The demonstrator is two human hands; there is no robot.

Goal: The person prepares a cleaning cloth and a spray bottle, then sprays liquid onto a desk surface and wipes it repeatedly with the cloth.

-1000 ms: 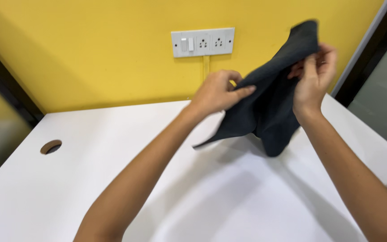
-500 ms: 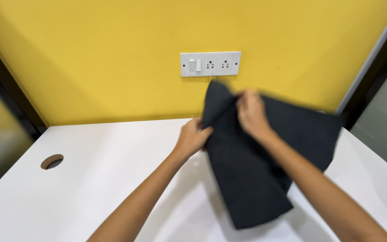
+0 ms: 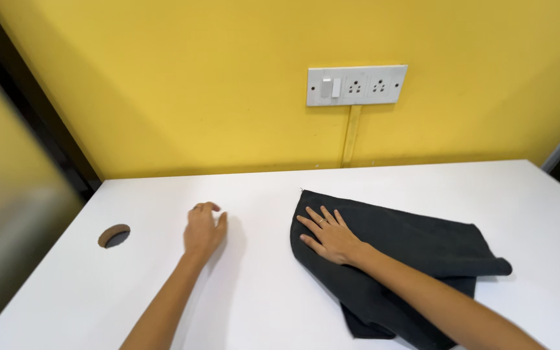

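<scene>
A dark grey cloth (image 3: 416, 253) lies spread and partly folded on the white table (image 3: 260, 291). My right hand (image 3: 328, 233) rests flat on the cloth's left end, fingers apart, palm down. My left hand (image 3: 203, 230) sits on the bare tabletop to the left of the cloth, fingers loosely curled, holding nothing. A gap of tabletop separates the left hand from the cloth.
A round cable hole (image 3: 114, 235) is cut in the table at the left. A white wall socket plate (image 3: 356, 84) with a switch hangs on the yellow wall behind. A dark frame (image 3: 34, 110) and a glass panel border the left side.
The cloth was held up in both hands; now it lies on the table. My left hand has let go and moved left, and my right hand presses on the cloth.
</scene>
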